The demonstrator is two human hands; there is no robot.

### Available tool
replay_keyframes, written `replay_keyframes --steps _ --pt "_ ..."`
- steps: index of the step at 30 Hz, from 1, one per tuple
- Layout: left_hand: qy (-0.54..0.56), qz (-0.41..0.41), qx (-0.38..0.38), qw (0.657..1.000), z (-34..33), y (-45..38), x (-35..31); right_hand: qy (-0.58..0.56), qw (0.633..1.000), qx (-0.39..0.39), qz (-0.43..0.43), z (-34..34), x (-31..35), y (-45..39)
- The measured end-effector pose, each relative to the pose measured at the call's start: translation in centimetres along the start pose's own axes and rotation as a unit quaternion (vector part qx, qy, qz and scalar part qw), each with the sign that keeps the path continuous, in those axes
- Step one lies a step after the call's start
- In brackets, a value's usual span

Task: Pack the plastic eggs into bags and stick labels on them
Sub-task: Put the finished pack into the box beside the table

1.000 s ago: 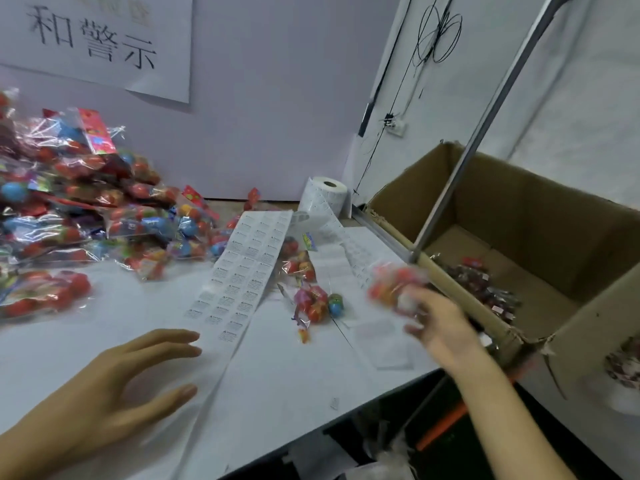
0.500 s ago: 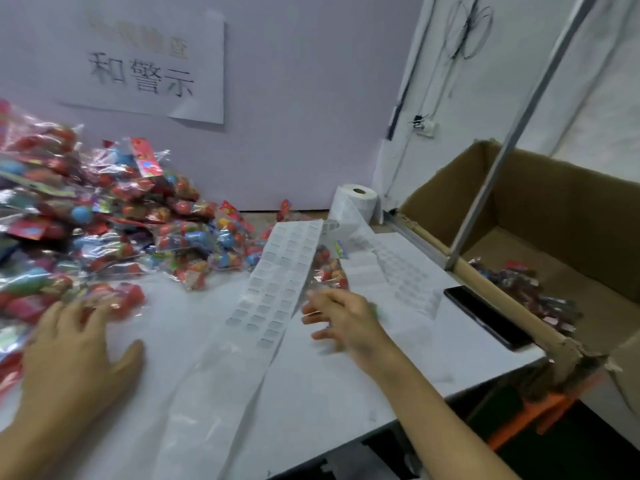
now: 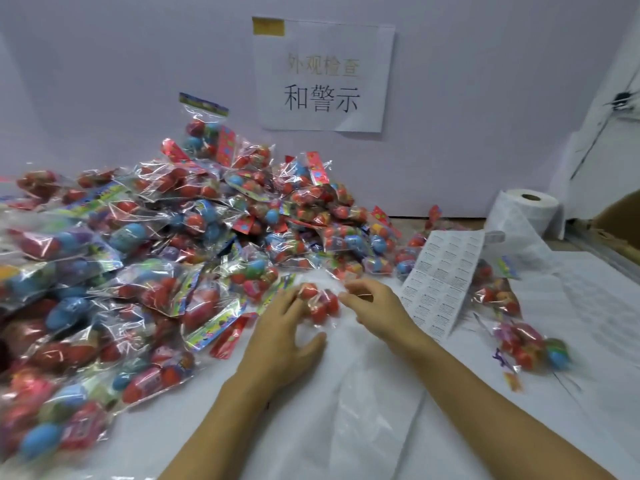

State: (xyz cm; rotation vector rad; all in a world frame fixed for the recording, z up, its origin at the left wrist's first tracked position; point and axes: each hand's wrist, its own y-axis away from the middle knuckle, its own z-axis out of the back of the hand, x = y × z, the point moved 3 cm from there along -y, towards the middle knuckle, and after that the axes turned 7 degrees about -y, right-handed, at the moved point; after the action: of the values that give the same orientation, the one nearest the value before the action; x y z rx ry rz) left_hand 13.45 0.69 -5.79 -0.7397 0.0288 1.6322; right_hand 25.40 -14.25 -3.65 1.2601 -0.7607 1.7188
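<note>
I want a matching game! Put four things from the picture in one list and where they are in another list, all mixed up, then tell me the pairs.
Things:
1. big pile of egg bags
2. label sheet
3. paper sign
4. paper roll

Places:
A. stuck on the wall
B. standing at the back right of the table, near the wall
C. heaped on the left of the table
D. lying flat, just right of the hands

Pairs: 1-C, 2-D, 3-A, 4-B
</note>
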Motion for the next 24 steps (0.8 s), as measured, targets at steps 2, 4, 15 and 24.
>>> replay_keyframes --steps 2,4,15,24 --pt "0.032 -0.009 0.019 0.999 0.0 0.2 -0.2 0.045 0.999 -0.024 0.008 -0.5 -0.4 -0.7" --pt "0.058 0.003 0.0 0.998 0.3 0.1 -0.2 0.07 0.996 -0.044 0.016 -1.2 -0.9 -0.9" --pt "0.118 0.123 -0.045 0.984 0.5 0.0 0.6 -0.067 0.997 0.031 -0.012 -0.1 -1.8 0.3" --pt "0.159 0.186 -0.142 0.959 1.0 -0.2 0.7 -0.193 0.981 0.019 -0.014 0.0 -1.2 1.3"
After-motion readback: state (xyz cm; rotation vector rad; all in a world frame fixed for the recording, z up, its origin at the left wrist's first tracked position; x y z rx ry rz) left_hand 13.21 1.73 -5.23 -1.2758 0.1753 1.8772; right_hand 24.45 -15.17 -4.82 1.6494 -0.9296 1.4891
